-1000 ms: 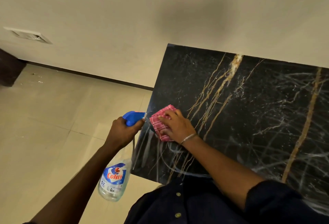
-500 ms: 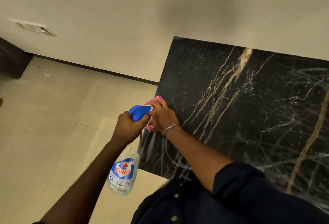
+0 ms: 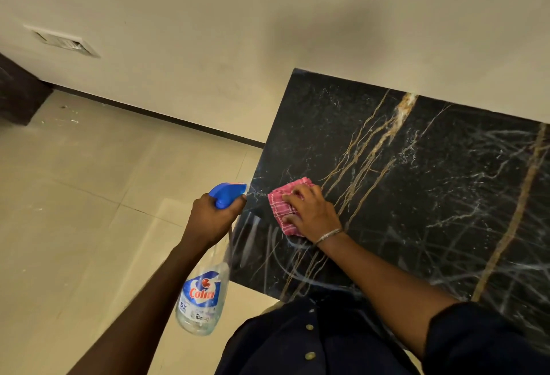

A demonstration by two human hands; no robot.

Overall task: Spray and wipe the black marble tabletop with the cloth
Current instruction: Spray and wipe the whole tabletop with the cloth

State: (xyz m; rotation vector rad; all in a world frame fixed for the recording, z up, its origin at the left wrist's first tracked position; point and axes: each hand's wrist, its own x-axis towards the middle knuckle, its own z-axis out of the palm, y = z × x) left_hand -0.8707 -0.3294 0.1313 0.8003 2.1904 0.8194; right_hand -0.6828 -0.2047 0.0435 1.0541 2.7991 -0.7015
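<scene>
Far left of my fingers, a vent plate (image 3: 64, 42) sits in the cream wall (image 3: 238, 32), above pale floor tiles (image 3: 89, 196). My left hand (image 3: 212, 219) has its fingers (image 3: 239, 200) clenched round the neck of a clear spray bottle (image 3: 202, 300), just under the blue trigger head (image 3: 227, 194), whose nozzle points at the bench. The bottle hangs below my fist, over the floor. Its blue label reads "Colin" in red with "5X" beneath, and the smaller print is too blurred to read. Just right of the nozzle, my right hand (image 3: 312, 213) presses the pink checked cloth (image 3: 279, 210) onto the black marble bench (image 3: 431, 196) near its left edge, fingers (image 3: 293, 196) curled over the bunched fabric. A thin metal bangle (image 3: 329, 236) rings that wrist. Pale wet streaks curve below the cloth, and gold veins run off to the right.
</scene>
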